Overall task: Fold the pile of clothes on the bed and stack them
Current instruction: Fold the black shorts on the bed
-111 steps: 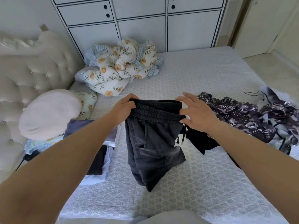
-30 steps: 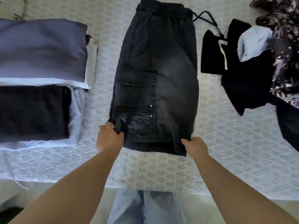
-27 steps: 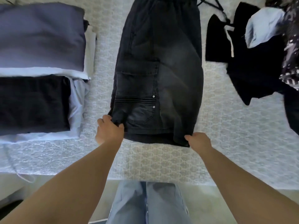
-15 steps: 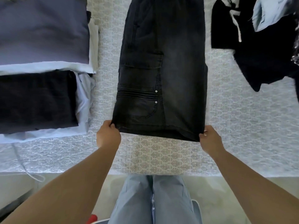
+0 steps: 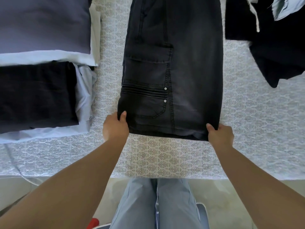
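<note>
Dark grey denim shorts [image 5: 181, 63], folded in half lengthwise, lie flat on the patterned bed cover [image 5: 165, 154], their waistband beyond the top of the view. My left hand [image 5: 115, 128] pinches the hem's left corner with the thumb on top. My right hand [image 5: 220, 135] pinches the hem's right corner the same way. At the left stands a stack of folded clothes [image 5: 41, 63], a blue-grey piece and a black piece on top of pale blue ones. Unfolded dark garments [image 5: 272, 47] lie at the upper right.
The bed's near edge [image 5: 66, 176] runs across the lower part of the view. Below it are my legs in light blue trousers [image 5: 156, 204] and a pale floor. A white drawstring [image 5: 255, 17] hangs among the dark garments on the right.
The shorts went from held up by the waistband to lying flat on the bed. My hands have moved to the hem corners and pulled it straight and wider.
</note>
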